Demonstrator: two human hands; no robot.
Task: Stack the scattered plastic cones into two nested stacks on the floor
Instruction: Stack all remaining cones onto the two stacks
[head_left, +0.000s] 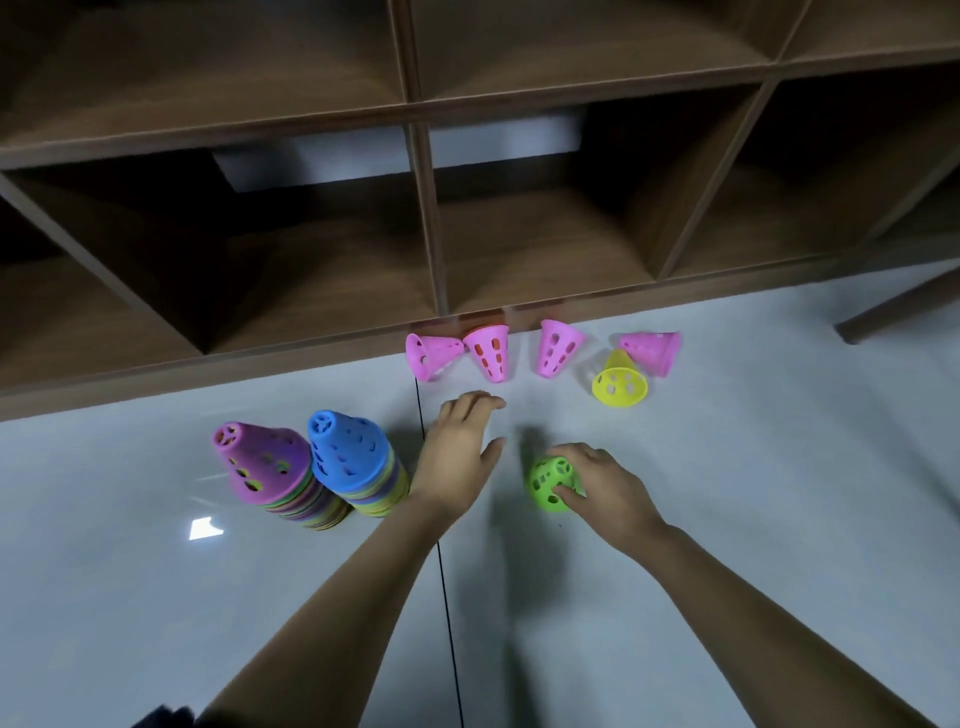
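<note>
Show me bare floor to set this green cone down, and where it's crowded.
Widest bare floor: right of the right hand gripping the green cone, nearer than the yellow cone. More left of the purple-topped stack. Crowded: along the shelf among the pink cones, and between the blue-topped stack and left hand.

So: dark brown wood-grain shelf unit (415, 104). Along its foot lie three plain pink perforated plastic cones (431, 354) (556, 345) (654, 349) plus a pink perforated plastic cone (488, 351) showing orange-red through its slots. A bright yellow perforated plastic cone (620, 382) sits just out from it, a lime green perforated plastic cone (548, 480) farther out. Farther out too: a purple-topped cone stack (260, 467) and a blue-topped cone stack (348, 457), rims banded multicolour. The floor (727, 493) is pale grey with one black line (448, 582).
</note>
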